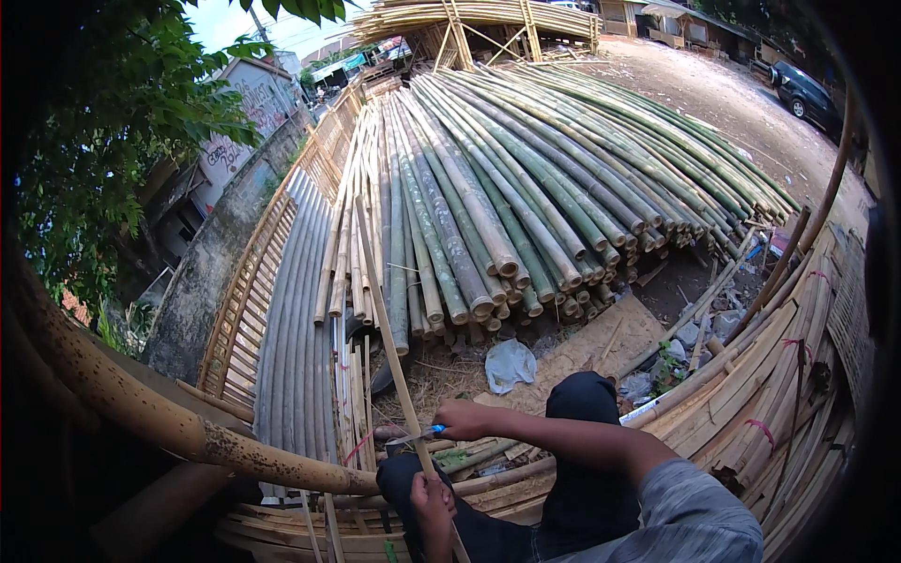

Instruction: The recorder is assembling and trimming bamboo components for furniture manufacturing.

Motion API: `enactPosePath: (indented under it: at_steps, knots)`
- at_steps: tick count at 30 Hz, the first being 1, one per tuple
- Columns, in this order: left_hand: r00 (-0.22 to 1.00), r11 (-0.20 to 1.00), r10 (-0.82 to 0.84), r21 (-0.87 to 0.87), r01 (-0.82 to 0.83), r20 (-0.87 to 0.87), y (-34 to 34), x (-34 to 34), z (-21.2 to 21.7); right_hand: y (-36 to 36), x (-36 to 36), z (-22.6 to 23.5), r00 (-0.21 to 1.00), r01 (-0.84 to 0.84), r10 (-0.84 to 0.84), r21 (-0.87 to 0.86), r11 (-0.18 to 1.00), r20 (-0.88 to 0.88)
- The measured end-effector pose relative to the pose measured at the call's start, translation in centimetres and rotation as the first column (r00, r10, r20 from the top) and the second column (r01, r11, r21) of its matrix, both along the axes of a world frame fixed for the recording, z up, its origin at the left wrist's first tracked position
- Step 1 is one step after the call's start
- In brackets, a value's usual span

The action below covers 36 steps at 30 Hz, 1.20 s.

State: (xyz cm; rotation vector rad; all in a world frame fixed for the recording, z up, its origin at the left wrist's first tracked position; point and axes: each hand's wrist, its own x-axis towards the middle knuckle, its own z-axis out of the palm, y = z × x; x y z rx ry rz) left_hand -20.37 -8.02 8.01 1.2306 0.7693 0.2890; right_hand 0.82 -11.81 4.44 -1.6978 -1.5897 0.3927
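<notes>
My left hand is closed around the lower part of a long split bamboo strip, just above my lap. The strip slants up and away, its far end over the stacked poles. My right hand grips the blue handle of a knife. The blade points left and lies across the strip, a little beyond my left hand; whether it bites into the bamboo is too small to tell. My knees, in dark trousers, are bent on either side of the work.
A large pile of green bamboo poles spreads ahead. Bundled bamboo slats lie to the right. A thick bamboo pole crosses the lower left. Corrugated sheeting and a bamboo fence stand left. A plastic bag lies on the ground.
</notes>
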Motion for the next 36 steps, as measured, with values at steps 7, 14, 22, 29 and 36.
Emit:
enactPosePath:
  at_steps: [7,14,22,29,36]
  knots:
    - [0.991,0.950,0.036,0.311,0.005,-0.127,-2.1,0.5,2.2,2.0,0.5,-3.3,0.960,0.260,-0.264,0.050,0.964,0.097]
    - [0.989,0.981,-0.147,-0.126,0.149,0.023,-4.8,-0.5,-0.3,-1.2,12.0,0.8,0.734,0.647,-0.563,0.138,0.750,-0.380]
    - [0.998,0.999,-0.028,0.030,0.030,-0.049,0.2,1.7,-0.2,1.3,1.6,0.4,0.987,0.158,-0.157,-0.043,0.987,0.027]
    - [0.943,0.942,-0.284,0.234,0.240,0.173,-5.1,1.2,2.0,2.0,12.2,-4.2,0.760,0.597,-0.610,-0.130,0.792,-0.225]
    - [0.899,0.938,-0.345,0.130,0.321,0.271,-0.6,4.6,2.4,0.8,7.0,-0.8,-0.063,0.280,0.041,0.022,0.960,-0.997]
